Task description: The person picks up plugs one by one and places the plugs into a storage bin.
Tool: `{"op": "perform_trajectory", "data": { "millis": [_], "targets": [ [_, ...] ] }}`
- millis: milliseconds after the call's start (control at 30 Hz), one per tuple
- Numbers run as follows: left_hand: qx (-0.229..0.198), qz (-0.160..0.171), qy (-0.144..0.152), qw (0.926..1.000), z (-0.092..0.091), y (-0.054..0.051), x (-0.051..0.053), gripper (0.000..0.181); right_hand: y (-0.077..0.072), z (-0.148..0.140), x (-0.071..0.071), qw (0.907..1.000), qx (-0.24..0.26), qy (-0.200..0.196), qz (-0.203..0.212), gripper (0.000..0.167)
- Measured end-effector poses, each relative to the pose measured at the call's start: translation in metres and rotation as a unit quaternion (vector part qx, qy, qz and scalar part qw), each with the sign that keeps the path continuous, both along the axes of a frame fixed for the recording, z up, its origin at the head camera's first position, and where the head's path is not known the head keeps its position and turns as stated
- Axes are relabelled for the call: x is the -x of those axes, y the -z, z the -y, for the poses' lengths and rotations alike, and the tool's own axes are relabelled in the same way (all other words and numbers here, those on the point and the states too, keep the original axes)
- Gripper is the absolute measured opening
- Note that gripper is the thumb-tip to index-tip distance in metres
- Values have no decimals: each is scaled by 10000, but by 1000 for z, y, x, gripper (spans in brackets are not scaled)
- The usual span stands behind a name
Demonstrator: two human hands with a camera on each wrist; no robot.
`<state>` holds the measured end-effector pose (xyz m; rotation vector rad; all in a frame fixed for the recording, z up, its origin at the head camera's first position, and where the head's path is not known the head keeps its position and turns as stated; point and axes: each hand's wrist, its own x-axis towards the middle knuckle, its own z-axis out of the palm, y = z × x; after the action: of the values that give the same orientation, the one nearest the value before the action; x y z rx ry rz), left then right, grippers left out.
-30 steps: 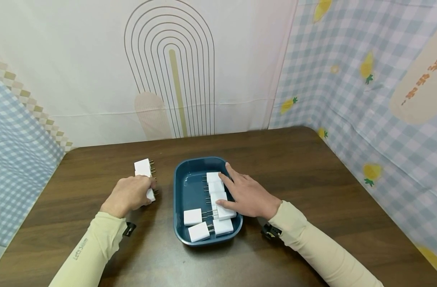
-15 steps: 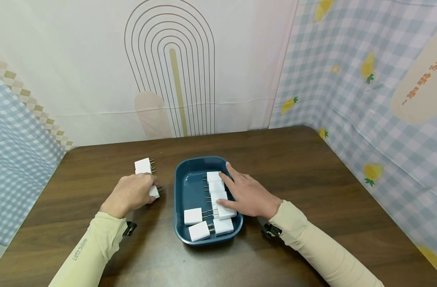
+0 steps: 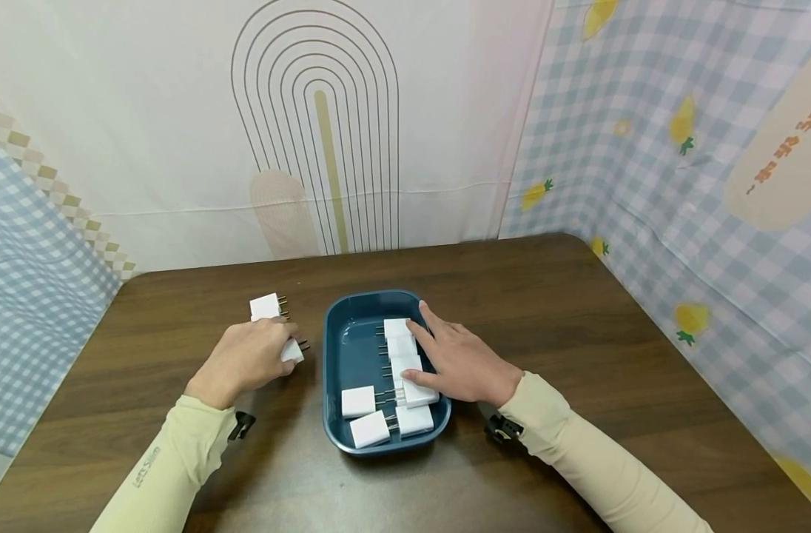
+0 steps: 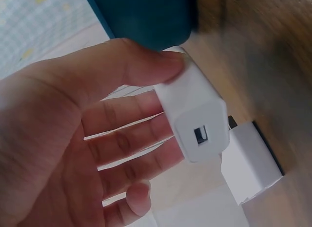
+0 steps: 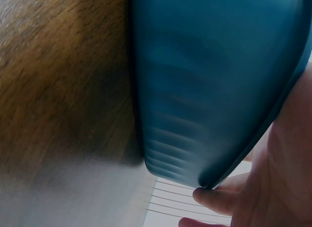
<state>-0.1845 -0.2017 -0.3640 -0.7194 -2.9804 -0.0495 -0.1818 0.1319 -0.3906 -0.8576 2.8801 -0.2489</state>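
Note:
My left hand (image 3: 248,359) pinches a white USB charger (image 3: 292,352) between thumb and fingers, left of the blue tray (image 3: 334,370). Its USB port faces the camera in the left wrist view, where the charger (image 4: 195,105) appears tilted. Just behind the hand lies another white charger (image 3: 264,306), its metal prongs pointing right. Across the tray's right rim reaches my right hand (image 3: 462,363), fingers spread and touching or hovering over the white chargers (image 3: 405,366) inside; which of the two cannot be told. From the right wrist, the tray's outer wall (image 5: 195,90) hides the chargers.
The tray stands on a brown wooden table (image 3: 545,296). Several chargers lie in its right and front parts, two of them at the front left (image 3: 357,402). A patterned cloth (image 3: 445,148) hangs along the table's back and sides.
My left hand has shifted slightly right and back, and the charger in it has moved right, away from the one behind. My right hand has stayed in place.

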Motion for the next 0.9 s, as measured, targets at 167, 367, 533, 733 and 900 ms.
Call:
{"op": "perform_trajectory", "data": {
  "millis": [167, 367, 533, 733, 900],
  "targets": [
    [-55, -192, 74, 9998, -3, -4, -3, 23, 1, 0, 1, 10000, -6, -7, -38, 88],
    [-104, -348, 96, 9993, -9, -9, -8, 26, 2, 0, 1, 10000, -35, -10, -59, 88],
    [-135, -543, 129, 9983, -14, -13, -14, 28, 2, 0, 1, 10000, -11, 10, -19, 88],
    [-116, -669, 157, 9976, -18, -18, -18, 30, 1, -1, 0, 10000, -32, -7, -38, 88],
    [-144, -803, 225, 9964, -21, -21, -22, 33, 0, -1, 0, 10000, -35, -29, -54, 88]
  ]
}}
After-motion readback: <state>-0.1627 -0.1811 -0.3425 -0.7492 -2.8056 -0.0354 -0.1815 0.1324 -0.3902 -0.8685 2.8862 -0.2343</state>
